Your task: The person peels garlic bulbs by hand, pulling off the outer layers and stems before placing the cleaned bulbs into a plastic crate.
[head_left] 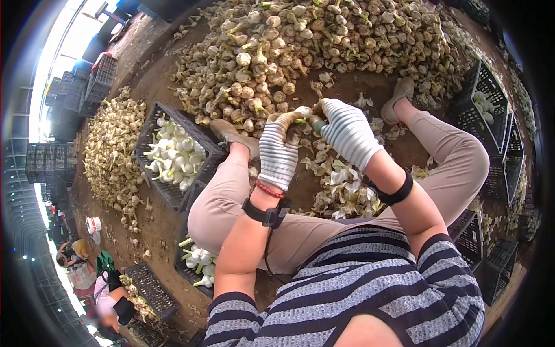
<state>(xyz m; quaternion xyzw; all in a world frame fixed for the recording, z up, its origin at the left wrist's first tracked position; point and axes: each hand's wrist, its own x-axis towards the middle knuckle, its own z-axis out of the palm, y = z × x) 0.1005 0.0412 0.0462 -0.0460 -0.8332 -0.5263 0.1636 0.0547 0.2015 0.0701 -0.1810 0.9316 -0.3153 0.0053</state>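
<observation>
Both hands wear white ribbed work gloves with brownish, worn fingers, and they meet in front of my knees. My left hand (279,147) is closed around a small pale garlic bulb (302,111), mostly hidden by the fingers. From the other side, my right hand (346,128) pinches at the same bulb with its fingertips. Under the hands lies a litter of papery garlic skins (341,182) on the dirt floor. Beyond them rises a big pile of unpeeled garlic (254,69) with dirty skins and short stems.
At my left a black crate (199,136) holds clean white garlic; another crate (188,272) with white bulbs stands below it. Black crates (485,110) line my right. A second garlic heap (113,156) lies at far left. Other people (107,295) sit lower left near a crate.
</observation>
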